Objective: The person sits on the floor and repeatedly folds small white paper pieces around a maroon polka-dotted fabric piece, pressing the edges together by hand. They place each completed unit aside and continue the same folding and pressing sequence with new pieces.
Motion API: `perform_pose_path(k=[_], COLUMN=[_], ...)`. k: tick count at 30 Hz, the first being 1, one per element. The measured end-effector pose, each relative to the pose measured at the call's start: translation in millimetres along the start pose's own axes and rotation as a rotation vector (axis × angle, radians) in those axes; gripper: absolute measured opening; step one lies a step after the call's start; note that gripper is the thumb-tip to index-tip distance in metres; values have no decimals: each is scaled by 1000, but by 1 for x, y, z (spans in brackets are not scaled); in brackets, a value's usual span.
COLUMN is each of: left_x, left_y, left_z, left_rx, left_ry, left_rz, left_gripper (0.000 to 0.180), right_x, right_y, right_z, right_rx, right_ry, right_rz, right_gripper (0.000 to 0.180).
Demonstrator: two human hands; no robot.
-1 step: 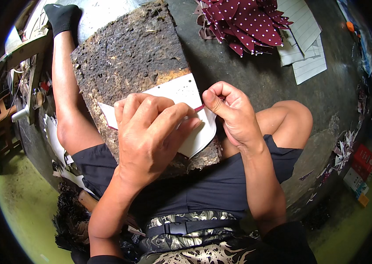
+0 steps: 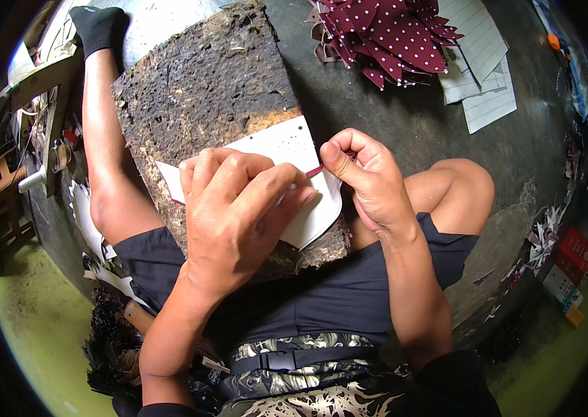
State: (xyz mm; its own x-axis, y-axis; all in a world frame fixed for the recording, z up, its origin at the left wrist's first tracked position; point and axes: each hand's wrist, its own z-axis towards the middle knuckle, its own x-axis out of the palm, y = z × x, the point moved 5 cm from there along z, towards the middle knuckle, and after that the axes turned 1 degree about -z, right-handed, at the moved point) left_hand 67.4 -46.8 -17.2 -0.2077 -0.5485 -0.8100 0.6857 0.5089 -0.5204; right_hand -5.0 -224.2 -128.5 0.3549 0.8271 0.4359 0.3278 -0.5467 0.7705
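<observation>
Covering the white piece (image 2: pixel 285 144) at the rough board's (image 2: pixel 203 83) five o'clock with the left hand (image 2: pixel 230 198), impossible to tell whether clamped, and apparently pinching the maroon strip (image 2: pixel 315 171) with the right hand (image 2: pixel 375 182) at three o'clock, perhaps risking a crooked edge through uneven pulling.

We see pale marks on the red packet (image 2: pixel 576 251) at the far right, but we can read no words or numbers.
</observation>
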Motion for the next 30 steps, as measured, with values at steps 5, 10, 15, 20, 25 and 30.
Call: perform_pose_path(k=[5,10,15,20,25,30], left_x=[1,3,2,2,-1,-2], left_y=[0,-1,-1,-2,-1,0], left_z=[-1,0,2,4,4,3], left_rx=[24,36,51,69,76,86], left_ry=[-6,-15,-24,-19,19,18], left_rz=[14,16,4,-2,-14,-18], left_gripper=[25,25,26,26,26,27], right_x=[-2,-6,-14,-18,-22,-24], right_y=[-2,-3,-5,-5,-3,-2], right_z=[1,3,6,7,9,10], right_rx=[0,4,10,4,-6,-12], right_ry=[-10,-34,-60,-41,-90,-111], right_rz=[-18,-42,-102,-128,-186,-218], right_gripper=[28,27,25,21,24,25])
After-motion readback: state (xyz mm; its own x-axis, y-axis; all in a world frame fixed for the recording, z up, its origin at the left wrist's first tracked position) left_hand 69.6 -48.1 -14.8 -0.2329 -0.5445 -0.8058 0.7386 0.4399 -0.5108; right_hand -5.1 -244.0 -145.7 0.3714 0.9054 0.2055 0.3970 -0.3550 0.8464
